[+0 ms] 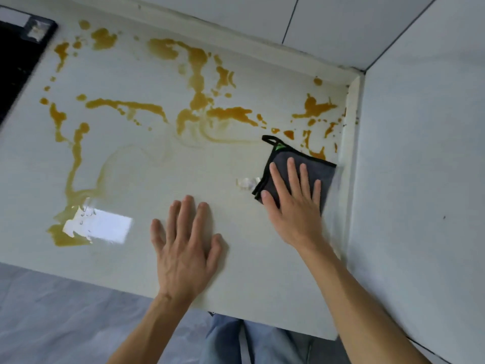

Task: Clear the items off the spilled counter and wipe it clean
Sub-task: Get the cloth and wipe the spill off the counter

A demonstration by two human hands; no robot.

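A white counter point(147, 169) is streaked and spotted with an orange-brown spill point(199, 101) across its back and left parts. A folded grey cloth point(322, 169) with black trim and a black loop lies at the right, close to the side wall. My right hand point(294, 203) presses flat on the cloth with straight, spread fingers. Near the counter's front edge, my left hand point(183, 248) rests flat on the bare surface, fingers straight. A faint smeared trail runs left of the cloth.
A black cooktop point(18, 64) sits at the far left. White tiled walls point(420, 153) close the back and right side. A small clear scrap point(246, 183) lies just left of the cloth. Below the front edge are grey floor and my blue trousers.
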